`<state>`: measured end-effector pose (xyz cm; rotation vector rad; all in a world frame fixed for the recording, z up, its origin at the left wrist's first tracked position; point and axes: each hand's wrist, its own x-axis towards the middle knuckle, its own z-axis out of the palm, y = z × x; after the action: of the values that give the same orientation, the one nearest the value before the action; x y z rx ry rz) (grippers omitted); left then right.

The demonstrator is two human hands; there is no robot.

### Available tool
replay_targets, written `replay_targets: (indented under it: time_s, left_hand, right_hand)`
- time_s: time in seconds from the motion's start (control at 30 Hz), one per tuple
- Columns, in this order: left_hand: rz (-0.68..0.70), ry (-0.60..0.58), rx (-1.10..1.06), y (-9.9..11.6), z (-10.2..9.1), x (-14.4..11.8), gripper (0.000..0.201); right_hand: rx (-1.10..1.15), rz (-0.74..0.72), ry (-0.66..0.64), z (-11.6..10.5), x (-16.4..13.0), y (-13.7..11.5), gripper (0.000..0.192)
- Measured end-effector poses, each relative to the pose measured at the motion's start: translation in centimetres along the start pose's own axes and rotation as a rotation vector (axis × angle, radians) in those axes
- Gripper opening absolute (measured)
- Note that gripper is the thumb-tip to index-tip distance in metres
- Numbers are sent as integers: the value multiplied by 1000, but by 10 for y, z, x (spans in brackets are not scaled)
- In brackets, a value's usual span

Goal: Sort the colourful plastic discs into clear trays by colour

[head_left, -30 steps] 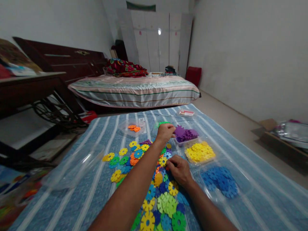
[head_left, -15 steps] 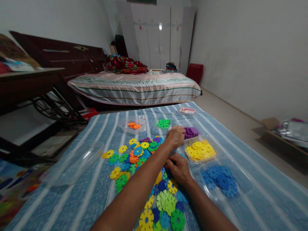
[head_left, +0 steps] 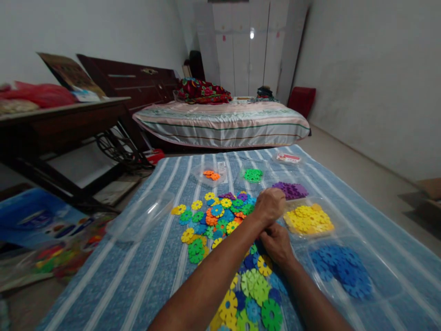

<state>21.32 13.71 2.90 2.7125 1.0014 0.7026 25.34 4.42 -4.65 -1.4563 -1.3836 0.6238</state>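
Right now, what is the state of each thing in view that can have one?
left hand: closed in a fist above the mixed pile; what it holds cannot be seen
right hand: fingers curled, resting on the mixed pile
mixed pile: loose, spread on the blue striped blanket
purple tray: open, holds purple pieces
yellow tray: open, holds yellow pieces
blue tray: open, holds blue pieces

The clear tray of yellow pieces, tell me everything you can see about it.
The tray of yellow pieces is a shallow, clear plastic container lying flat on the blue striped cloth. It holds a loose heap of yellow flower-shaped discs with notched edges, which look like plastic. It sits between the tray of purple pieces behind it and the tray of blue pieces in front. The left hand is close beside it; whether they touch is unclear.
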Motion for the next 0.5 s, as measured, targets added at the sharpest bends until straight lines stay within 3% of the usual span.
replay_targets:
  time_s: [0.1,0.23,0.37,0.5]
  left_hand:
    - [-45,66,9,-17,-7,-11,21]
    - [-275,74,115,-50,-27,-28,23]
    - [-553,-106,308,-80,-46,-41,25]
    - [-660,-241,338,-98,-56,-47,27]
  right_hand:
    - [-9,-44,-12,-2,1,-6,24]
    - [-43,-41,-30,-5,2,-13,26]
    - [-44,-45,-39,-6,2,-15,26]
    - [-41,-46,-30,-5,2,-14,26]
